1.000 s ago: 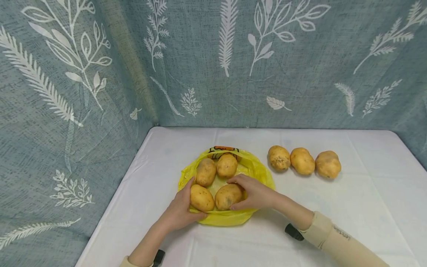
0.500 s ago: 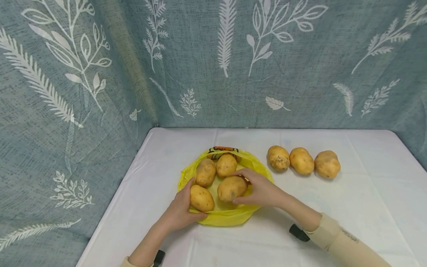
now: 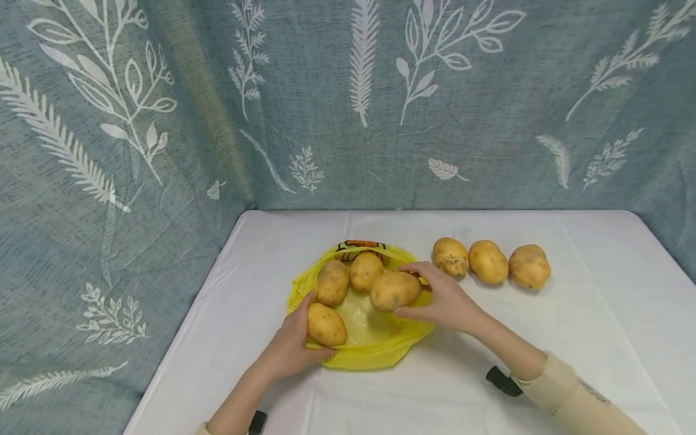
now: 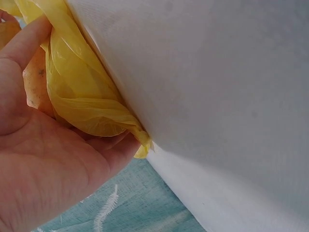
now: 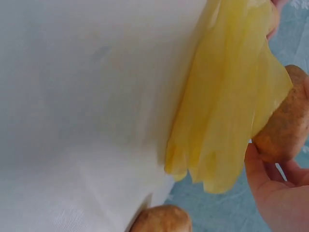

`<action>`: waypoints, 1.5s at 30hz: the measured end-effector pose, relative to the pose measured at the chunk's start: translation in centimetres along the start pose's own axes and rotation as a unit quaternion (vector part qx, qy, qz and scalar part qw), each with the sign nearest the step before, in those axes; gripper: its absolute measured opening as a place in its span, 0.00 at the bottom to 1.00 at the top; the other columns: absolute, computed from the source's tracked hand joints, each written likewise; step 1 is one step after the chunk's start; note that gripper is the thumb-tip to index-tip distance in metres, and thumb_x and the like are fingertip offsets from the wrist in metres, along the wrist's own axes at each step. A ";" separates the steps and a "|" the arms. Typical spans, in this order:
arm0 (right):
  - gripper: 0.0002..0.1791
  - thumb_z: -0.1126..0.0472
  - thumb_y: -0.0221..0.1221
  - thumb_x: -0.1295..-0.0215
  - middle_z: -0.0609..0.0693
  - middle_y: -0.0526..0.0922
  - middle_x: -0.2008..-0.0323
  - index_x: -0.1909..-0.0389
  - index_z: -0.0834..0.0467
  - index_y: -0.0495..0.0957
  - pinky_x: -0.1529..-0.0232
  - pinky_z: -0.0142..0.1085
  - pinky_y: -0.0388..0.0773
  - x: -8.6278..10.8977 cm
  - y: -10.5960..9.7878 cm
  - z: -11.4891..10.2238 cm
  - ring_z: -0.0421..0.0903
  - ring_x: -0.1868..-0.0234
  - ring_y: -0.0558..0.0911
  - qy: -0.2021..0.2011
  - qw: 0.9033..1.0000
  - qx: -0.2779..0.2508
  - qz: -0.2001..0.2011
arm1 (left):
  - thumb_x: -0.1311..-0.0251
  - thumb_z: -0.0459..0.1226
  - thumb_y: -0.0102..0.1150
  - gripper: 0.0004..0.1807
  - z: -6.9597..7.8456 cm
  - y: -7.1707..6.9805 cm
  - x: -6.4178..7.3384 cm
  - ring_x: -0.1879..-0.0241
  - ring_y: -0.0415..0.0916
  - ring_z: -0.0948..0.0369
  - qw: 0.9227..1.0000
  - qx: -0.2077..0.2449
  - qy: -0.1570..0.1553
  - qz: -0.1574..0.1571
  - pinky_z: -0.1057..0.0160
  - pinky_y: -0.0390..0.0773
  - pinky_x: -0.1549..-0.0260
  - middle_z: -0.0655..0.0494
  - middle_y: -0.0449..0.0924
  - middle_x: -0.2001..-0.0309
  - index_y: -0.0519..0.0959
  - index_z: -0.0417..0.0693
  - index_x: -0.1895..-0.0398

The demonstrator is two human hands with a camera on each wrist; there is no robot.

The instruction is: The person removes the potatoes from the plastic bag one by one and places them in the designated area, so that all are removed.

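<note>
My right hand pinches a potato between thumb and fingers, over the right side of an open yellow plastic bag. In the right wrist view that potato is beside the bag's wrinkled outer side. My left hand holds the bag at its near left side, thumb at the front. The left wrist view has the thumb and fingers on the yellow film, partly hidden by it. Inside the bag sit three other potatoes; the nearest potato lies by my left fingers.
Right of the bag, three potatoes stand in a row: a left potato, a middle potato and a right potato. A white cloth covers the table. A blue leaf-patterned curtain hangs behind and at the left.
My right hand has lifted the potato from the bag's near part and carried it rightward and away from me. The left hand has stayed on the bag.
</note>
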State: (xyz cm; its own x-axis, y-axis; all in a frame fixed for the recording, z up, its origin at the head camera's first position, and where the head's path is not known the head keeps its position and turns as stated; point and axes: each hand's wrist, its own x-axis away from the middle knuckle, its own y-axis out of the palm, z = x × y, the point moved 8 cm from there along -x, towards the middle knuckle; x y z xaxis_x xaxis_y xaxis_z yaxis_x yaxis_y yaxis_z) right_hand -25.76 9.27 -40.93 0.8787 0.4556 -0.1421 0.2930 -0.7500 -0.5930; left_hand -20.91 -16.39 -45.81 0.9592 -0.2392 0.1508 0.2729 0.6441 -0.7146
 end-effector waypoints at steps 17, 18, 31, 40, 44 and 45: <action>0.42 0.46 0.72 0.47 0.55 0.69 0.35 0.34 0.57 0.67 0.42 0.52 0.73 2.2 -5.0 3.1 0.56 0.37 0.71 0.043 0.997 0.001 0.061 | 0.53 0.46 0.76 0.63 0.4 0.1 0.0 0.29 0.48 0.36 1.000 0.001 -0.002 -0.002 0.35 0.53 0.35 0.33 0.50 0.27 0.41 0.42 0.23; 0.42 0.46 0.72 0.47 0.56 0.69 0.36 0.34 0.57 0.67 0.42 0.52 0.73 2.3 -5.3 3.3 0.56 0.38 0.71 0.047 0.997 0.003 0.065 | 0.53 0.46 0.76 0.63 0.4 0.1 -0.1 0.29 0.48 0.36 1.000 0.000 -0.001 -0.002 0.35 0.52 0.35 0.33 0.50 0.27 0.41 0.42 0.23; 0.40 0.49 0.71 0.45 0.58 0.69 0.36 0.35 0.61 0.66 0.43 0.53 0.73 4.5 -9.9 5.2 0.57 0.37 0.69 0.064 0.991 0.020 0.116 | 0.53 0.46 0.75 0.63 0.3 0.2 -0.4 0.29 0.47 0.37 1.000 -0.001 0.001 0.000 0.35 0.52 0.35 0.34 0.49 0.27 0.40 0.42 0.22; 0.43 0.49 0.71 0.45 0.62 0.71 0.41 0.33 0.64 0.65 0.45 0.53 0.73 5.8 -11.6 6.8 0.58 0.42 0.72 0.086 0.984 0.058 0.142 | 0.53 0.47 0.76 0.63 0.2 0.2 -0.1 0.29 0.48 0.36 1.000 0.002 -0.008 -0.003 0.34 0.54 0.36 0.33 0.50 0.27 0.41 0.43 0.22; 0.41 0.49 0.71 0.44 0.60 0.70 0.41 0.34 0.62 0.66 0.46 0.47 0.75 6.4 -12.4 7.4 0.59 0.42 0.72 0.094 0.982 0.057 0.152 | 0.53 0.48 0.76 0.64 0.1 0.3 -0.1 0.29 0.48 0.36 1.000 0.000 -0.009 -0.003 0.34 0.54 0.36 0.34 0.50 0.27 0.41 0.43 0.22; 0.41 0.49 0.71 0.44 0.59 0.69 0.40 0.34 0.62 0.66 0.46 0.46 0.75 6.5 -12.6 7.6 0.59 0.41 0.72 0.096 0.982 0.054 0.154 | 0.53 0.48 0.76 0.63 0.1 0.3 -0.1 0.29 0.48 0.36 1.000 -0.001 -0.010 -0.003 0.34 0.54 0.37 0.34 0.50 0.27 0.41 0.43 0.22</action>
State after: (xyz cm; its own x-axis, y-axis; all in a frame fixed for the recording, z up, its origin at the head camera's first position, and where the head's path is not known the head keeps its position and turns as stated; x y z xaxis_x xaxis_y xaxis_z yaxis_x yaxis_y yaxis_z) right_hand -26.60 25.32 -40.41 0.9772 0.1085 -0.1827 -0.0309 -0.7781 -0.6274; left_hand -20.92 -16.14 -45.96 0.9587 -0.2287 0.1689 0.2789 0.6415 -0.7147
